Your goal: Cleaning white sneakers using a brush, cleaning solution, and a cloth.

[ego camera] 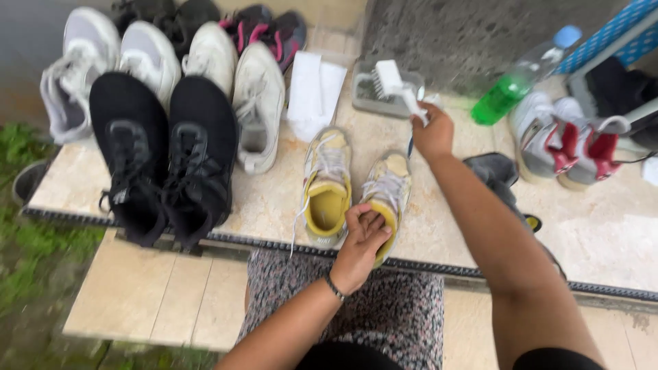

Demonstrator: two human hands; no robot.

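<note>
Yellow-lined shoe (pixel 385 199) heel pinched by left grip (pixel 360 247); right grip (pixel 433 133) clenches brush (pixel 401 89) near green bottle (pixel 510 89).

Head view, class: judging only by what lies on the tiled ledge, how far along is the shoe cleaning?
Done: nothing looks finished. In hand: the left hand grips the heel of one yellow-lined shoe; the right hand holds a white brush above a grey tray. Left: its partner, the black pair, the white shoes and the red-trimmed pair lie untouched.
</note>
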